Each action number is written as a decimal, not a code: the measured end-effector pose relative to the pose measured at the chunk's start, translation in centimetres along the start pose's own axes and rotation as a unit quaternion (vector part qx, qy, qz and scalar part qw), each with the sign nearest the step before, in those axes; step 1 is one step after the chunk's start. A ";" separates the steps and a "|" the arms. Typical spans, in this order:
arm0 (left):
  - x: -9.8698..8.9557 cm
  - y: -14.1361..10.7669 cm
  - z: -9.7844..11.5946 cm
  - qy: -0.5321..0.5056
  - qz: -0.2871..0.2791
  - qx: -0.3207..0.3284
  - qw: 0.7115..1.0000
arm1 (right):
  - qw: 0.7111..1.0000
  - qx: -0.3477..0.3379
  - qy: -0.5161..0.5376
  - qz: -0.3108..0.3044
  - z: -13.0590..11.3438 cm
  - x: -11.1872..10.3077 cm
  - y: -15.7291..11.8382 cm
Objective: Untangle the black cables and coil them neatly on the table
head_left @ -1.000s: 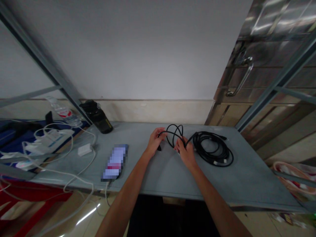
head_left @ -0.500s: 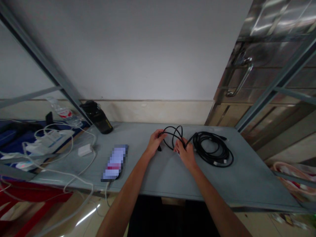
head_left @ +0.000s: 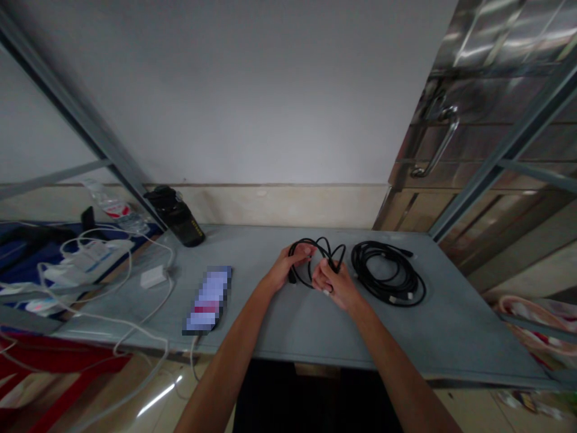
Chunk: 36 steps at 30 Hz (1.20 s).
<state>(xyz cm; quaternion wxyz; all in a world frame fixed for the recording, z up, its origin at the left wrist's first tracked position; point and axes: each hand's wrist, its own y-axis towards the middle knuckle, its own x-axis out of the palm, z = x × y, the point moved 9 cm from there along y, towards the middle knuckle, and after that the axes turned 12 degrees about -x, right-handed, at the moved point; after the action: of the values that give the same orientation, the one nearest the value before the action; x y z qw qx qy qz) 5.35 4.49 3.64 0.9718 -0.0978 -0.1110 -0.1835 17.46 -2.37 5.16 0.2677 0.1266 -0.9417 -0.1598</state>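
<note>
A thin black cable (head_left: 310,272) lies in loose loops between my two hands, just above the grey tabletop (head_left: 306,325). My left hand (head_left: 288,264) has its fingers closed round the left side of the loops, and a dark cable end hangs under it. Gripping the bunched strands on the right is my right hand (head_left: 332,279); a small light connector shows below its fingers. Close by on the right rests a coiled black cable bundle (head_left: 417,282) with several plugs showing, apart from my right hand.
Left of my arm lies a phone (head_left: 208,300) on a white cord. A dark bottle (head_left: 178,216) stands near the wall. White cables, an adapter (head_left: 154,276) and a power strip (head_left: 94,258) crowd the left end. Metal posts (head_left: 491,174) rise at both sides.
My left hand has moved slightly right and its loops have gathered closer. The strand that ran toward the coiled bundle now curls by my right hand, apart from the bundle.
</note>
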 end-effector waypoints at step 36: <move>-0.4 -0.8 1.1 0.084 0.065 0.018 0.994 | 0.991 0.024 -0.094 0.095 0.3 -2.3 0.1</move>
<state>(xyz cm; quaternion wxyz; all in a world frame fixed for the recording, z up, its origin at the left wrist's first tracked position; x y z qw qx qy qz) 4.53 4.13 4.72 0.9892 -0.0718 -0.0260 -0.1251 19.23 -1.44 3.91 0.1886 0.0276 -0.9740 -0.1221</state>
